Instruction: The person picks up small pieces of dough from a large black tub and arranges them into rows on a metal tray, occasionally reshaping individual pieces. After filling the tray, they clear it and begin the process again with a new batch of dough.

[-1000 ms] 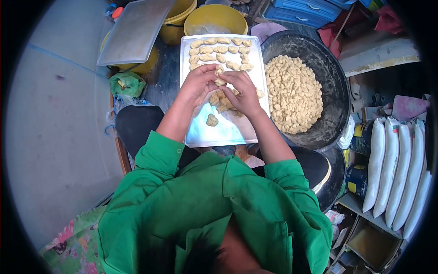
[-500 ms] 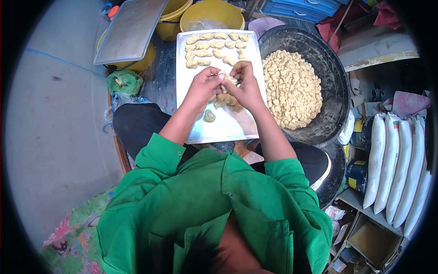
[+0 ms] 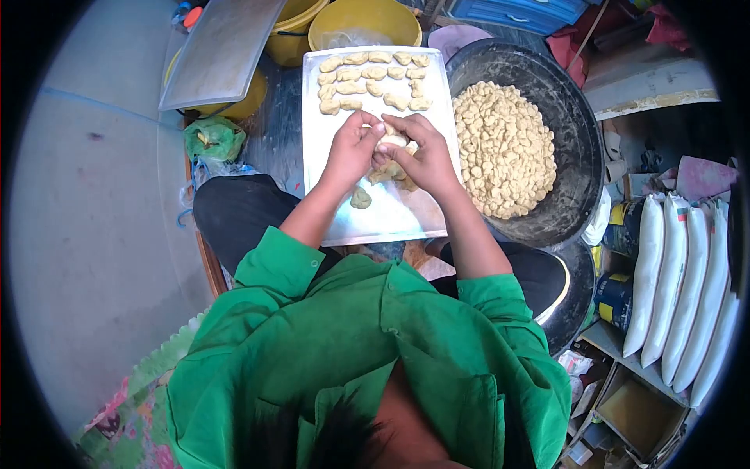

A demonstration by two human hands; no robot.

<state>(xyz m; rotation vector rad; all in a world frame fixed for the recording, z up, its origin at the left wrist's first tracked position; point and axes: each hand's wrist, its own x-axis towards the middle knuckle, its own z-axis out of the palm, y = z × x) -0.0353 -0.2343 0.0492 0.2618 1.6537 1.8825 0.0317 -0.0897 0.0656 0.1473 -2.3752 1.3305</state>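
Between the fingertips of both hands is a small pale piece of dough, partly covered by the fingers. My left hand pinches it from the left, and my right hand curls over it from the right. Both are above a light rectangular tray. Beneath my right hand lies a larger lump of dough, partly hidden. Closer to me on the tray sits a small greenish-grey lump. Shaped dough pieces lie in rows across the tray's far part.
Right of the tray stands a big black basin with a heap of small dough pieces. Yellow buckets are behind the tray, and a flat panel leans at left. Long white packs stand on the right-hand shelf.
The fingers have shifted around the dough, which looks more compact now. My right hand has drawn slightly toward me, uncovering a dough piece at the right of the nearest row.
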